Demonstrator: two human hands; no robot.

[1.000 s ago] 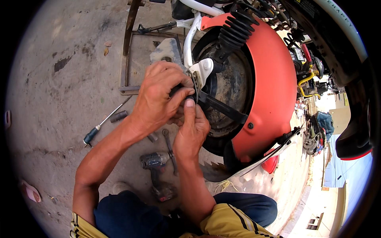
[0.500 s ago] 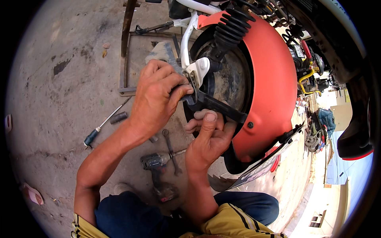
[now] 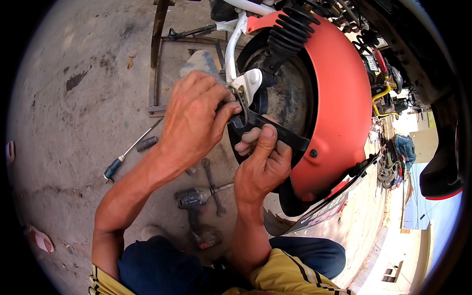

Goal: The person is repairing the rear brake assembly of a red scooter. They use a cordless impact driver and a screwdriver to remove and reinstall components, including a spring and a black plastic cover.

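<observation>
**Bare floor, busy fingers: a slip could mar the fit**

Around the stained floor point(image 3: 88, 128), tools lie scattered. Just off centre at two o'clock is a black bar point(image 3: 291, 139), beside the wheel point(image 3: 290, 101) and red mudguard point(image 3: 341, 93). At ten o'clock, the left hand point(image 3: 194, 115) has its thumb and forefinger nearly closed on the bar's end, by a white bracket point(image 3: 247, 84). At four o'clock, the right hand point(image 3: 263, 160) curls with its thumb over the bar; whether it grips anything, I cannot tell.

If the left pinch slackened, the bar might shift out of line with the bracket. Any small part held in the fingers could drop beside the wheel.

Left fingers hide the joint, and the right palm's contents are unseen. The upper edge crops the shock absorber point(image 3: 290, 37).
</observation>
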